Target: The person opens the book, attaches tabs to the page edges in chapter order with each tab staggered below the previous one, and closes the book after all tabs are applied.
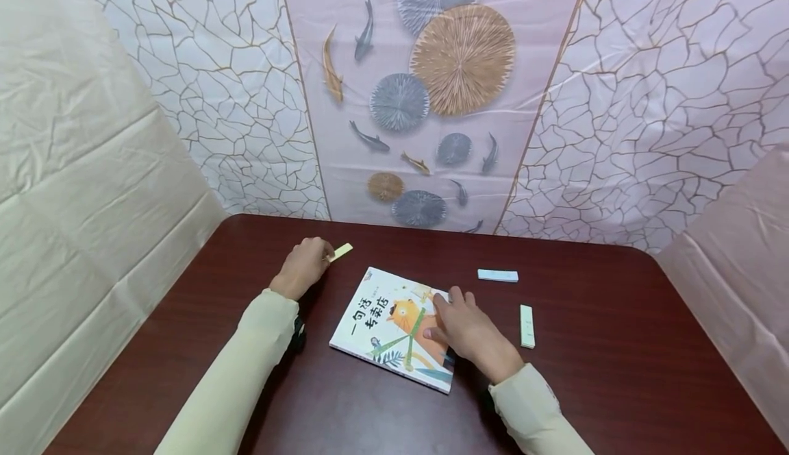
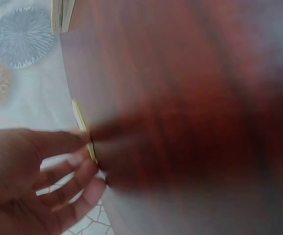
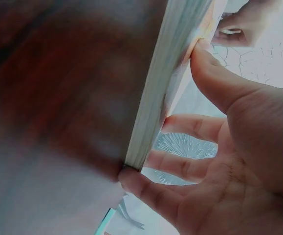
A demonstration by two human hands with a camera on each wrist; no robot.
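Observation:
Near the far left of the table, my left hand (image 1: 304, 266) pinches one end of a narrow yellow sticky note pad (image 1: 342, 252). In the left wrist view, thumb and fingertips meet at the yellow strip, low over the table. A white picture book (image 1: 370, 321) with an orange cat on its cover lies flat and slightly turned in the middle. Over its right side is my right hand (image 1: 471, 328), fingers spread and loosely bent. The right wrist view shows the thumb touching the cover and a fingertip at the corner of the page edge (image 3: 148, 98).
A light blue sticky note pad (image 1: 497, 275) lies beyond the book to the right. Closer in, a pale green one (image 1: 527, 326) lies right of my right hand. The dark red table (image 1: 616, 373) meets a patterned cloth backdrop (image 1: 407, 99) at its far edge.

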